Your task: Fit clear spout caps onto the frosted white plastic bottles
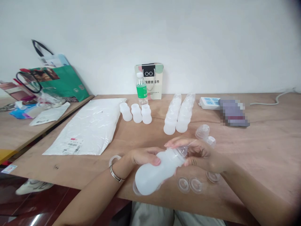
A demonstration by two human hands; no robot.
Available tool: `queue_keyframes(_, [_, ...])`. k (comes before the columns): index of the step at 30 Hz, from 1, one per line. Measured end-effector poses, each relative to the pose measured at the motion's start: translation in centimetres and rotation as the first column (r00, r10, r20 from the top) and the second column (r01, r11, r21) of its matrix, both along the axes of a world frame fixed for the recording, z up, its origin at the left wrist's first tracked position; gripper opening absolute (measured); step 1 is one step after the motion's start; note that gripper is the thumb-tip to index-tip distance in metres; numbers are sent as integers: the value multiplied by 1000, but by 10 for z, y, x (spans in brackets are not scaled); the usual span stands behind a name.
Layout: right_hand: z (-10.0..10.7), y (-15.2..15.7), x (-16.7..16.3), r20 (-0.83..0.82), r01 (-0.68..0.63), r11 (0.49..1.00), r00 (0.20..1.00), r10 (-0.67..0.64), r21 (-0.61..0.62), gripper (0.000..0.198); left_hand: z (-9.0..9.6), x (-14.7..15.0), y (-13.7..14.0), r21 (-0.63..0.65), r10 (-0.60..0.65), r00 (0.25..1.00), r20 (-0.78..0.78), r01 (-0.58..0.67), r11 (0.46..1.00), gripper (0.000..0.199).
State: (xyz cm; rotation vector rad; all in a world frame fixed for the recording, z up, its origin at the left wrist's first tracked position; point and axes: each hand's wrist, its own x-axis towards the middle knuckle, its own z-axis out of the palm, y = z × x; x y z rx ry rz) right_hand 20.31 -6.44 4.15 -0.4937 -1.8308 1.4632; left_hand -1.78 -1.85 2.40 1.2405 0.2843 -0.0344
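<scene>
A translucent white feeding bottle [155, 172] lies tilted above the table's front edge, its neck up to the right. My left hand [148, 156] is wrapped round its body. The fingers of my right hand [204, 155] close on the clear nipple [182, 151] at the bottle's mouth. Clear dome caps [202, 131] lie just beyond my right hand; clear round pieces [196, 185] lie nearer me. By my left wrist is a translucent ring [114, 160]. Farther back stand open-necked white bottles [136, 113] and two rows of bottles with clear tops [170, 124].
A white mailing bag [88, 125] lies flat on the left of the wooden table. A green-labelled water bottle [141, 91] and a paper bag [155, 84] stand by the wall. On the right are a power strip [209, 103] and a blurred dark object [234, 111]. Another table holds a green bag [68, 83].
</scene>
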Motion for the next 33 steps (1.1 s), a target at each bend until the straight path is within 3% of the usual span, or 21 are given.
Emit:
queue_keyframes(3, [-3,1,-3,-24,47,998,999,-46,50,43,6,-2,2,201,122,992,0,-120,972,63])
queue_keyframes(6, [-9,2,-8,-46,204,973,979,-200,109,34,13,-2,2,417,164,986,8,-152,896,46])
queue_keyframes(8, [-13,3,-11,-10,319,938,947,-320,136,22,18,-2,2,506,194,981,-15,-159,848,38])
queue_keyframes(10, [-14,3,-13,27,356,928,932,-361,105,24,23,-3,1,549,220,975,-39,-164,820,36])
queue_keyframes(13, [-10,2,-14,0,302,952,953,-302,-51,37,26,-7,1,553,218,973,-73,-142,821,36])
queue_keyframes(16, [-5,-3,-14,-61,199,966,975,-212,-165,41,23,-12,4,448,170,983,-62,-125,885,41])
queue_keyframes(19, [-2,-10,-15,-80,133,976,986,-148,-171,42,13,-14,6,291,89,994,-55,-69,954,54])
queue_keyframes(23, [-5,-14,-17,-82,136,986,986,-144,-94,40,3,-15,7,190,83,995,-48,-73,979,62])
queue_keyframes(26, [-11,-8,-19,-88,207,978,974,-207,-8,43,4,-13,6,229,110,993,-30,-100,968,55])
queue_keyframes(29, [-19,-4,-20,-91,344,936,937,-337,79,49,9,-9,5,325,137,991,7,-132,936,46])
queue_keyframes(31, [-23,-6,-21,-44,429,899,903,-427,84,48,12,-7,4,379,130,990,47,-139,915,42])
queue_keyframes(33, [-23,-10,-23,-4,441,896,897,-442,52,53,14,-7,5,418,122,988,96,-151,896,41])
